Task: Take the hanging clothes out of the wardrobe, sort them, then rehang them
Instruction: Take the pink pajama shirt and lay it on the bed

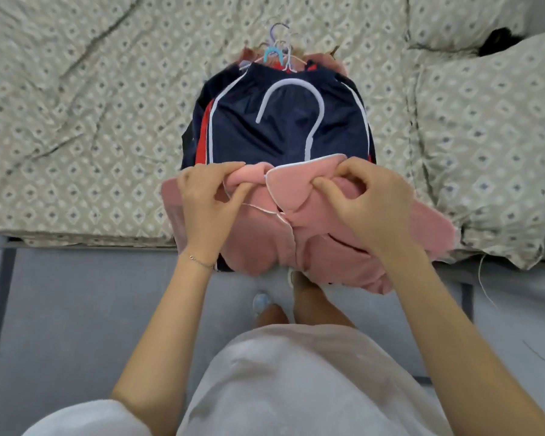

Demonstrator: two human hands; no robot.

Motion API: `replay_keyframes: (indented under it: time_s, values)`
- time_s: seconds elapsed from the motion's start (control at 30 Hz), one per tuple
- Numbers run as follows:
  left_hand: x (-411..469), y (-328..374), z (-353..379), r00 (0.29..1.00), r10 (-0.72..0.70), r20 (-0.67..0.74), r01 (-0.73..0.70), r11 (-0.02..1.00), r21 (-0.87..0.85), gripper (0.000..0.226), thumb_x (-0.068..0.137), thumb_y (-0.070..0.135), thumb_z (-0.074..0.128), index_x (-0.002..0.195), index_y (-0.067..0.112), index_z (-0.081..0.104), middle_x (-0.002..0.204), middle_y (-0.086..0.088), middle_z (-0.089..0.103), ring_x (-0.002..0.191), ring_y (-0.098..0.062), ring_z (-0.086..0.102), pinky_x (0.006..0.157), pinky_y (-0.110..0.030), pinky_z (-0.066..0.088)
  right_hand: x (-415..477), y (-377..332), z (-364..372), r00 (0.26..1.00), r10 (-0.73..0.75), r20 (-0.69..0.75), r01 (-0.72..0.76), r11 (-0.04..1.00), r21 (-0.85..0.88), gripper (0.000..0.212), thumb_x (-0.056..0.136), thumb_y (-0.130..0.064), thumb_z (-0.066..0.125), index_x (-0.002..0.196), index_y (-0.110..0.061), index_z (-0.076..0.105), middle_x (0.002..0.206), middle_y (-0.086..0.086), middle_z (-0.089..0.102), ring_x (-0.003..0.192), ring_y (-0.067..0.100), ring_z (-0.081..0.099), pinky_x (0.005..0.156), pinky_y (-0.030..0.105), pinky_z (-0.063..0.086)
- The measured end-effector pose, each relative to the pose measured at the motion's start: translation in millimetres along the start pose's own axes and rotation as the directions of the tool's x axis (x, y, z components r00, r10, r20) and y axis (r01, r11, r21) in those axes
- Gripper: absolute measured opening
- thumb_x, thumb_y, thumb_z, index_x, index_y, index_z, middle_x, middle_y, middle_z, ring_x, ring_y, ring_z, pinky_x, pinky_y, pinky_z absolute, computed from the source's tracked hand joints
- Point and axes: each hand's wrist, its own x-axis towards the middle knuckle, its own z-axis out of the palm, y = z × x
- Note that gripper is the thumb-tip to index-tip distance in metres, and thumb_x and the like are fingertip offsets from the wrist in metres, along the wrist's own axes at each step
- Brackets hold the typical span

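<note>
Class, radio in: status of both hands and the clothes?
Left hand, right hand pinching pink garment collar. Hanger hook over navy garment on bed. Nothing blocking.

Soft even light, warped blurry edges

You wear pale pinkish-white garment (296,388), loose and smooth, covering torso and lap. Short white sleeve (85,420) at your left shoulder. Forearms bare. Thin chain bracelet (199,262) with small loop link on your left wrist. Left hand (208,196) and right hand (368,199) bare. Light blue footwear tip (261,301) shows below hem.
</note>
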Motion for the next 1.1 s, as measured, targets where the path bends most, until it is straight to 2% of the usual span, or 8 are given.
replay_keyframes:
  time_s: [0.1, 0.27, 0.43, 0.63, 0.73, 0.87, 1.0, 1.1]
  values:
    - [33.5, -19.5, 20.6, 0.998, -0.054, 0.016, 0.054, 0.999, -0.004, 0.026, 0.094, 0.039, 0.064, 0.096, 0.015, 0.074, 0.09, 0.01, 0.069, 0.082, -0.018, 0.063, 0.082, -0.057, 0.045, 45.3, 12.1, 19.5, 0.999, -0.021, 0.043, 0.021, 1.0, 0.002, 0.032, 0.08, -0.052, 0.067, 0.073, -0.02, 0.062, 0.063, -0.011, 0.058, 0.063, 0.008, 0.053, 0.056, 0.029, 0.039]
    - [79.8, -55.4, 52.2, 0.99, -0.135, 0.044, 0.134, 0.991, 0.011, 0.015, 0.091, 0.03, 0.069, 0.097, 0.017, 0.073, 0.088, 0.01, 0.068, 0.084, -0.019, 0.062, 0.083, -0.057, 0.043, 106.7, 26.8, 55.7, 0.993, 0.049, 0.105, -0.051, 0.999, 0.013, 0.027, 0.079, -0.051, 0.069, 0.074, -0.025, 0.062, 0.062, -0.018, 0.051, 0.066, 0.003, 0.049, 0.06, 0.025, 0.035]
    - [134.8, -91.0, 96.8, 0.98, -0.186, 0.065, 0.189, 0.981, -0.043, 0.012, 0.09, 0.025, 0.071, 0.098, 0.016, 0.073, 0.09, 0.008, 0.07, 0.086, -0.017, 0.062, 0.083, -0.055, 0.046, 167.1, 46.7, 94.8, 0.992, 0.097, 0.075, -0.097, 0.995, 0.001, 0.024, 0.08, -0.046, 0.071, 0.077, -0.023, 0.066, 0.068, -0.021, 0.054, 0.069, 0.0, 0.05, 0.062, 0.021, 0.034]
    - [198.9, -142.6, 148.3, 0.988, -0.139, 0.065, 0.143, 0.988, -0.062, 0.015, 0.089, 0.025, 0.071, 0.096, 0.011, 0.073, 0.085, 0.002, 0.068, 0.081, -0.015, 0.057, 0.084, -0.045, 0.044, 238.3, 77.2, 143.4, 0.996, 0.078, 0.032, -0.078, 0.997, 0.001, 0.031, 0.081, -0.047, 0.066, 0.077, -0.017, 0.068, 0.068, -0.012, 0.06, 0.066, 0.018, 0.054, 0.072, 0.039, 0.046]
    - [221.8, -164.0, 167.9, 0.989, -0.131, 0.072, 0.135, 0.989, -0.055, 0.014, 0.09, 0.021, 0.07, 0.098, 0.009, 0.072, 0.086, -0.004, 0.067, 0.082, -0.018, 0.055, 0.083, -0.044, 0.044, 267.8, 91.3, 165.8, 0.996, 0.085, 0.01, -0.084, 0.996, -0.034, 0.032, 0.082, -0.048, 0.064, 0.077, -0.017, 0.067, 0.069, -0.009, 0.063, 0.067, 0.014, 0.045, 0.077, 0.037, 0.038]
    - [256.1, -191.1, 201.4, 0.989, -0.101, 0.108, 0.105, 0.994, -0.037, 0.016, 0.088, 0.019, 0.07, 0.101, 0.009, 0.071, 0.094, -0.006, 0.07, 0.09, -0.026, 0.058, 0.085, -0.043, 0.044, 299.8, 115.1, 191.7, 0.992, 0.119, -0.043, -0.122, 0.989, -0.078, 0.032, 0.083, -0.049, 0.062, 0.081, -0.017, 0.068, 0.075, -0.006, 0.066, 0.074, 0.021, 0.051, 0.078, 0.035, 0.031]
    - [263.9, -222.6, 237.2, 0.958, -0.137, 0.253, 0.113, 0.988, 0.108, 0.02, 0.084, 0.025, 0.067, 0.1, 0.013, 0.072, 0.089, -0.004, 0.066, 0.082, -0.029, 0.055, 0.079, -0.038, 0.038, 314.4, 153.2, 222.7, 0.969, 0.226, 0.096, -0.207, 0.962, -0.177, 0.034, 0.088, -0.049, 0.059, 0.094, -0.018, 0.07, 0.085, 0.001, 0.066, 0.088, 0.027, 0.053, 0.081, 0.034, 0.028]
    - [250.5, -236.8, 248.1, 0.926, -0.233, 0.295, 0.188, 0.967, 0.174, 0.028, 0.086, 0.028, 0.062, 0.111, 0.018, 0.071, 0.099, -0.002, 0.066, 0.091, -0.027, 0.056, 0.089, -0.039, 0.04, 309.6, 172.3, 240.5, 0.942, 0.265, 0.206, -0.21, 0.944, -0.253, 0.034, 0.092, -0.044, 0.059, 0.11, -0.016, 0.07, 0.101, 0.006, 0.064, 0.101, 0.031, 0.052, 0.089, 0.037, 0.032]
